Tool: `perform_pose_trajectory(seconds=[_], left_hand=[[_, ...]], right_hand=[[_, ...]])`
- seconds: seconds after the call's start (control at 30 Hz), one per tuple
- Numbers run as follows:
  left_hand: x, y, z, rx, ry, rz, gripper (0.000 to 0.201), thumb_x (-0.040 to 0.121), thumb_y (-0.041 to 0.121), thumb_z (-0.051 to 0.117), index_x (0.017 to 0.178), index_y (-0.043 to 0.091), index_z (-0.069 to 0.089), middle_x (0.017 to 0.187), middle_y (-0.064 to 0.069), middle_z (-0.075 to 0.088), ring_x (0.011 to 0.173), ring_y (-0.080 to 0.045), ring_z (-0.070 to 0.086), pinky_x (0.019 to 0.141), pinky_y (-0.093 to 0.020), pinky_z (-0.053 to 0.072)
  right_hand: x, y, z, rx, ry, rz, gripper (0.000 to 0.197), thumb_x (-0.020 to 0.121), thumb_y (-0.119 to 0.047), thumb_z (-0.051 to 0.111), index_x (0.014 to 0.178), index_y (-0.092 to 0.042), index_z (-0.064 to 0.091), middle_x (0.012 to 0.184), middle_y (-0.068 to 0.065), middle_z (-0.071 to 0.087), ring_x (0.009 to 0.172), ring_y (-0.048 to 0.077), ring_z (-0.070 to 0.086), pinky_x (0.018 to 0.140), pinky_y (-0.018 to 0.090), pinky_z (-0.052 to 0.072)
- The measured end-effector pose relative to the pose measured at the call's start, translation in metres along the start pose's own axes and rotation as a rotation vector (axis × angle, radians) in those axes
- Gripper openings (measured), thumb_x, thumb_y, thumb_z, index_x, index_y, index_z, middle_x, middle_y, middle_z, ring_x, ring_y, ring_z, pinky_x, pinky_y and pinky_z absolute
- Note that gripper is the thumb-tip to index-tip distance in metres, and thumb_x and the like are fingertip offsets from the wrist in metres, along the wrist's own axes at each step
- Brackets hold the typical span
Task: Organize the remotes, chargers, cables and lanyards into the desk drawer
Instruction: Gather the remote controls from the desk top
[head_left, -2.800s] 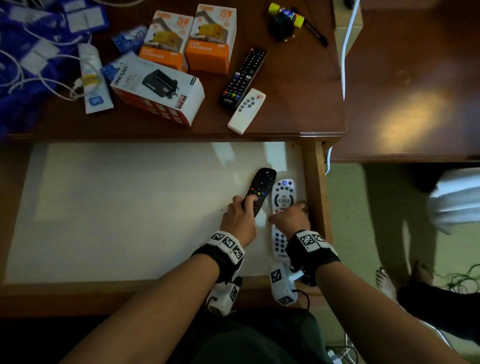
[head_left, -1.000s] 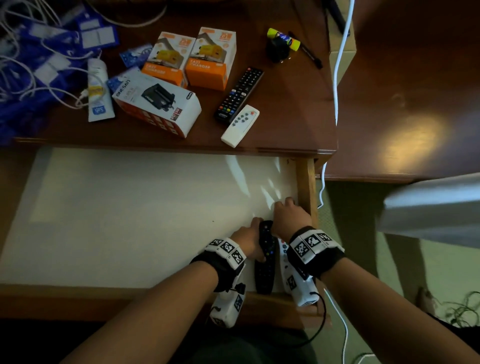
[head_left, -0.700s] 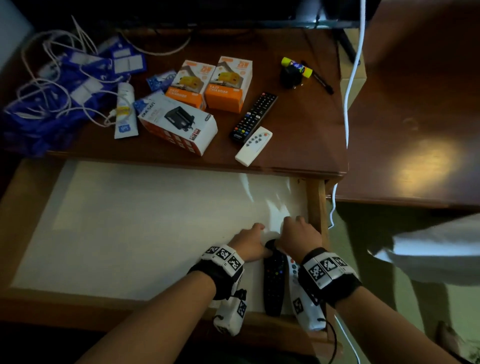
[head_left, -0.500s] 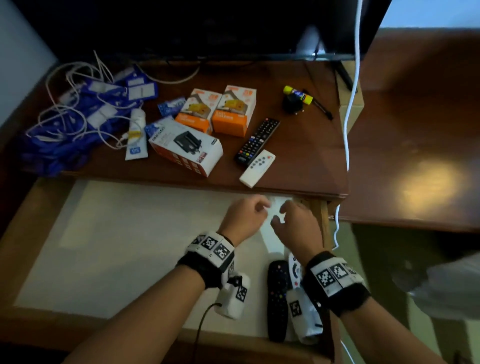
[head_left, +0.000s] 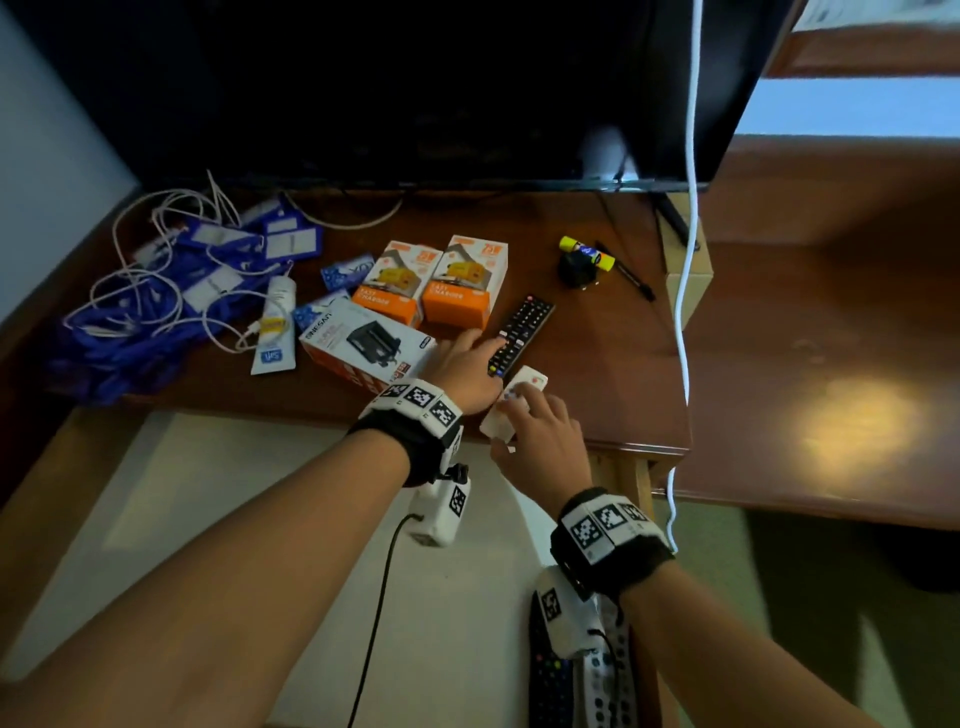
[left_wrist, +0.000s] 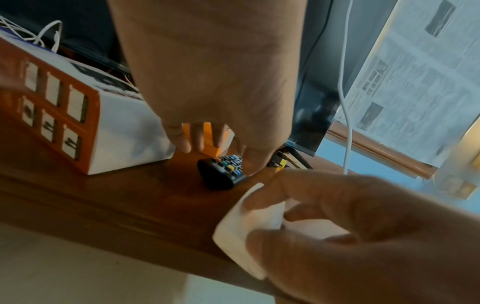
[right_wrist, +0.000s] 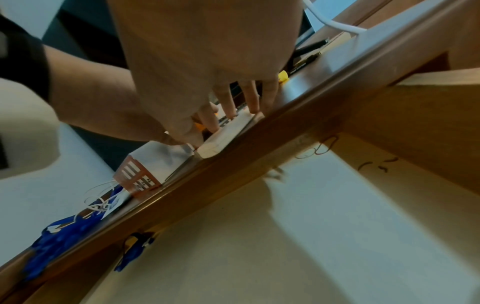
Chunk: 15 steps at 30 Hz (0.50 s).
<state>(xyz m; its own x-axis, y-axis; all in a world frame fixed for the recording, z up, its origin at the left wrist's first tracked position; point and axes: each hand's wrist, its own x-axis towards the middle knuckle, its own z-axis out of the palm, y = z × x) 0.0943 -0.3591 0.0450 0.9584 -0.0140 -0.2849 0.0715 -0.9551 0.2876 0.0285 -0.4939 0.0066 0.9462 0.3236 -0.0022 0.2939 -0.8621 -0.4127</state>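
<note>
Two grips: right hand pinching white remote, left hand loose on black remote

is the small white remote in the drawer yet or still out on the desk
Out: the white remote lies at the desk front edge, under the right hand; the drawer is below.

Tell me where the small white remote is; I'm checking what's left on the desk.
In the head view the white remote lies at the desk's front edge, right of the black remote, with the right hand gripping it.
</note>
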Motion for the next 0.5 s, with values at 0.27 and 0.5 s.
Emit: perform_pose_trajectory(seconds=[0.27, 0.5], left_hand=[[0.009, 0.003, 0.023, -0.062, 0.023, -0.033, 0.053, 0.091, 0.038, 0.054, 0.142, 0.034, 0.037, 0.149, -0.003, 0.032, 0.132, -0.029, 0.036, 0.109, -0.047, 0.033], [-0.015, 0.013, 0.041, -0.044, 0.221, -0.077, 0.042, 0.085, 0.035, 0.065, 0.119, 0.020, 0.044, 0.123, -0.011, 0.047, 0.112, -0.031, 0.050, 0.088, -0.041, 0.045]], right_hand=[[-0.010, 0.012, -0.008, 0.020, 0.086, 0.193, 0.042, 0.086, -0.051, 0.059, 0.110, -0.016, 0.057, 0.129, 0.003, 0.047, 0.116, 0.030, 0.044, 0.082, 0.043, 0.046], [-0.005, 0.026, -0.017, 0.013, 0.150, 0.224, 0.031, 0.077, -0.027, 0.075, 0.097, -0.008, 0.060, 0.112, 0.012, 0.052, 0.096, 0.038, 0.052, 0.067, 0.043, 0.050]])
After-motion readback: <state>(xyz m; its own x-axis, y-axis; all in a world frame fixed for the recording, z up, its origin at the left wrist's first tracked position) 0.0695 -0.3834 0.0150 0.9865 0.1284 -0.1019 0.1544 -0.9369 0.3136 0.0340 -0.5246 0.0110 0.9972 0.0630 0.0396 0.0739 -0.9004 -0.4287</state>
